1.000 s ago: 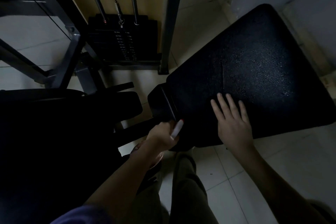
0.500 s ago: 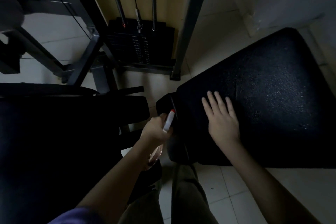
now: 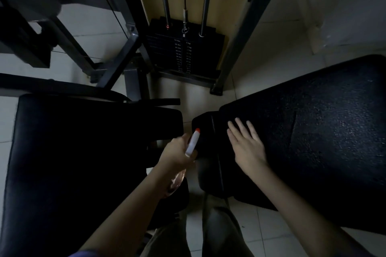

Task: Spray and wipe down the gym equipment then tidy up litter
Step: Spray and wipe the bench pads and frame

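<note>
My left hand (image 3: 175, 153) grips a clear spray bottle (image 3: 193, 142) by its white head, whose red nozzle tip points up and away; the bottle body (image 3: 176, 180) hangs under my wrist. My right hand (image 3: 246, 145) lies flat, fingers straight, on the near left end of a large black padded bench (image 3: 325, 131) on the right. Fine droplets glisten on that pad beyond my fingers. A second black pad (image 3: 83, 152) fills the left side, very dark.
A black weight stack (image 3: 184, 50) with guide rods and a cable stands straight ahead inside a grey steel frame (image 3: 246, 33). More frame bars (image 3: 69, 39) cross the upper left. Pale floor tiles (image 3: 246, 233) show between the pads, with my legs below.
The view has tilted up and left, so the bench sits further right. My right hand has slid left toward the pad's near end. My left hand still holds the bottle.
</note>
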The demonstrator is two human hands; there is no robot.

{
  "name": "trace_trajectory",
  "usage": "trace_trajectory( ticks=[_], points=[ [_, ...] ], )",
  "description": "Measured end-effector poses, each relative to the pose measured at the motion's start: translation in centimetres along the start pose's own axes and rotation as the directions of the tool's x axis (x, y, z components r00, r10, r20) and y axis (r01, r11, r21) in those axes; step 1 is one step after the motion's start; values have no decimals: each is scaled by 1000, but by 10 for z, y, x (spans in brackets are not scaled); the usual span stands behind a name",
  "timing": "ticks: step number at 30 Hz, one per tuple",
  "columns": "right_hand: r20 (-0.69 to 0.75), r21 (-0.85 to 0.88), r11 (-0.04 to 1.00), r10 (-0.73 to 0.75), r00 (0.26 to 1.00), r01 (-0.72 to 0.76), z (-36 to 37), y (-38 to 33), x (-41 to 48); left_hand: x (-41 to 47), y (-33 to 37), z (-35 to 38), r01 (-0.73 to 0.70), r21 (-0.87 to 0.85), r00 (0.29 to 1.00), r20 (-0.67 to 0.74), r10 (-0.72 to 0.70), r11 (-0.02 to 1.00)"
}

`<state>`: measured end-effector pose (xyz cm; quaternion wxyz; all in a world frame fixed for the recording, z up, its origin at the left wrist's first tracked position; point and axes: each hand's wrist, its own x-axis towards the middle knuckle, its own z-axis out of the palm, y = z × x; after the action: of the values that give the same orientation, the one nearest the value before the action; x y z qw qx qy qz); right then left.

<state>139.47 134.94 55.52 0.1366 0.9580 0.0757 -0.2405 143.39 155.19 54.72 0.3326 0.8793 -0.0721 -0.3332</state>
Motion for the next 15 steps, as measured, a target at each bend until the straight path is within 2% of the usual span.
trace_trajectory(
  ticks=[3,5,7,9,11,13,15],
  points=[
    [-184,-68,992,96,978,-110,-13,16,25,-2,-3,4,-5,-14,1000,-28,4,1000],
    [-327,-21,986,151,933,-167,-20,24,51,-4,-4,6,-12,-14,999,-35,12,1000],
    [-270,-16,990,128,954,-138,-19,22,69,-6,-7,8,-11,-23,999,-31,10,1000],
    [-117,-52,998,24,993,-31,-8,5,77,-9,-9,11,-4,-27,999,-51,2,1000],
    [24,-97,994,-51,998,53,5,-13,71,-11,-12,13,-22,-29,998,-59,20,999],
    [86,-57,994,-91,992,96,13,-23,55,-13,-12,13,-30,-19,999,-18,30,999],
    [68,-43,993,-110,992,113,10,-20,40,-14,-11,13,-22,-22,1000,8,22,1000]
  ],
)
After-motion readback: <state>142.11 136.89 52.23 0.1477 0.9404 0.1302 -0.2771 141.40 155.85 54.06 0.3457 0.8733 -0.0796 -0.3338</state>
